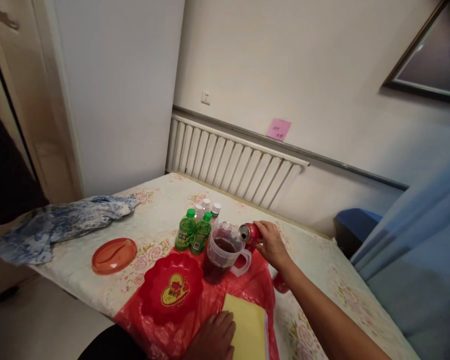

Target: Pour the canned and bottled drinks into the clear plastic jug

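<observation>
Head view: the right hand [272, 243] grips a red drink can [248, 233] around its body, tipped sideways over a clear plastic jug [225, 250] of dark liquid. The thin, light can likely dents easily. The left hand [212, 340] rests flat on a red plastic bag [247, 290], holding nothing.

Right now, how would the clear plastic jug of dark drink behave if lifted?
The clear plastic jug looks about half full, so probably weighty and sloshy. No lid shows; tilting could spill. Its handle should give a firm grip.
</observation>
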A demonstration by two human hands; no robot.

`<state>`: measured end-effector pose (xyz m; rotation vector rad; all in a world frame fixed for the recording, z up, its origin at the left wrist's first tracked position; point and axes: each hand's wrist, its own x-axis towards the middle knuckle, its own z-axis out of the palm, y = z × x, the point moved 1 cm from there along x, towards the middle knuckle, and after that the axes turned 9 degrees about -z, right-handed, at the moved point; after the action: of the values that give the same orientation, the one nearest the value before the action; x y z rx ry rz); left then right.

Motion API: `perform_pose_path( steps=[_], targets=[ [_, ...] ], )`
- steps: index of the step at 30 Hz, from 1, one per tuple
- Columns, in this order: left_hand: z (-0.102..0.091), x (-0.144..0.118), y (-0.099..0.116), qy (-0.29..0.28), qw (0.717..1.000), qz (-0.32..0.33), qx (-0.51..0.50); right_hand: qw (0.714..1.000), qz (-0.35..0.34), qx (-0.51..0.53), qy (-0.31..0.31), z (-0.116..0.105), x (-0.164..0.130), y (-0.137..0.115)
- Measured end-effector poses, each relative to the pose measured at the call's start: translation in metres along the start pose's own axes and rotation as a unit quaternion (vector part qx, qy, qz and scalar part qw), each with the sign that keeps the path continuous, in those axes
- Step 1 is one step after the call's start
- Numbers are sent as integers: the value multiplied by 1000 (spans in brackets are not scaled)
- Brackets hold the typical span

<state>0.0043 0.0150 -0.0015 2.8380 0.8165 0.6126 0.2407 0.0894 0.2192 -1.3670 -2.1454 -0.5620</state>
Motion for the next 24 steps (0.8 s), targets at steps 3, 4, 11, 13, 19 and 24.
perform_pose_path(
  steps=[3,4,11,13,19,24],
  targets=[
    [8,0,-2,7,1000,0,-2,978,150,133,55,15,-27,18],
    [11,-1,-3,11,1000,0,-3,959,214,171,68,21,-38,23],
    [38,-3,-12,75,996,24,35,865,432,218,133,68,-103,42],
    [46,-3,-17,104,992,38,57,850,461,208,146,84,-112,48],
    [66,-1,-33,65,990,81,92,837,493,168,166,125,-121,67],
    [69,-2,-36,77,987,96,106,855,467,134,180,144,-126,74]
  ],
)
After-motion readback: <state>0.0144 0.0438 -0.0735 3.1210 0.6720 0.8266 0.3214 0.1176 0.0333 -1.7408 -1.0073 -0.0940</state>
